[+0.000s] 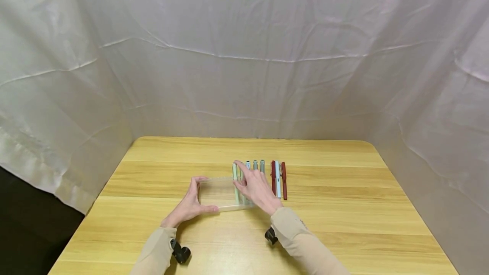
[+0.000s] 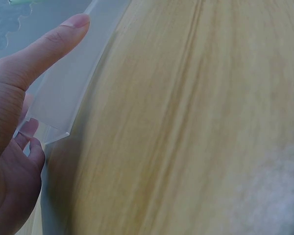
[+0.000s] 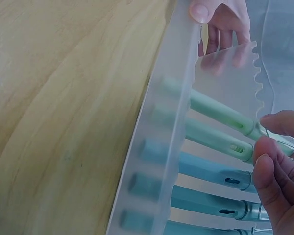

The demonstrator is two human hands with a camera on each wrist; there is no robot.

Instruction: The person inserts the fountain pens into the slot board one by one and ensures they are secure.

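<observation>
My left hand [image 1: 191, 202] grips the left end of a translucent plastic pen rack [image 1: 228, 208], its thumb along the front wall and its fingers at the back. The rack has scalloped notches along one edge in the right wrist view. Several pens lie side by side in it: a pale green pen [image 3: 220, 110], a second green pen [image 3: 213, 137], a blue pen [image 3: 206, 169] and teal pens [image 3: 206, 200]. My right hand [image 1: 257, 186] reaches over the rack and pinches the cap end of the outermost pale green pen between thumb and fingers, which partly hide it.
Right of the rack, a dark red pen [image 1: 273, 177], a light blue pen [image 1: 278, 181] and another dark red pen [image 1: 284, 181] lie on the wooden table [image 1: 344, 207]. Pale curtains [image 1: 244, 88] hang behind the table and at both sides.
</observation>
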